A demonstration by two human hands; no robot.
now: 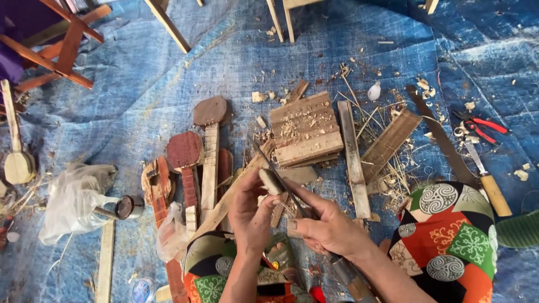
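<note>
We held a small piece of wood [270,181] in our left hand [250,216], with the fingers closed around it, low in the middle of the view and just above our knees. Our right hand [328,230] was closed around a long knife [286,188]. The thin blade went up and to the left and touched the small piece of wood. The two hands were close together but did not touch.

Our legs had bright cloth [449,235] on them, with red, green and black patches and white swirls.

Under us lay a blue tarp [140,84] on the floor. Wood chips [387,174] were spread over it. Just past our hands sat a block of flat wooden slats [305,130] with shavings on top. Beside it on the right lay a long thin wood strip [353,160] and a wider board [391,143].

To the left of our hands lay some small wooden guitar shapes [185,163], side by side, with round heads and long necks. Farther left was a clear plastic bag [76,199] with a small round tin [130,206] next to it.

Far on the right lay a long dark saw blade [441,137], red-handled pliers [480,126] and a tool with a wooden handle [488,182]. They were well apart from our hands.

At the top left stood a frame of reddish wood [62,47].
</note>
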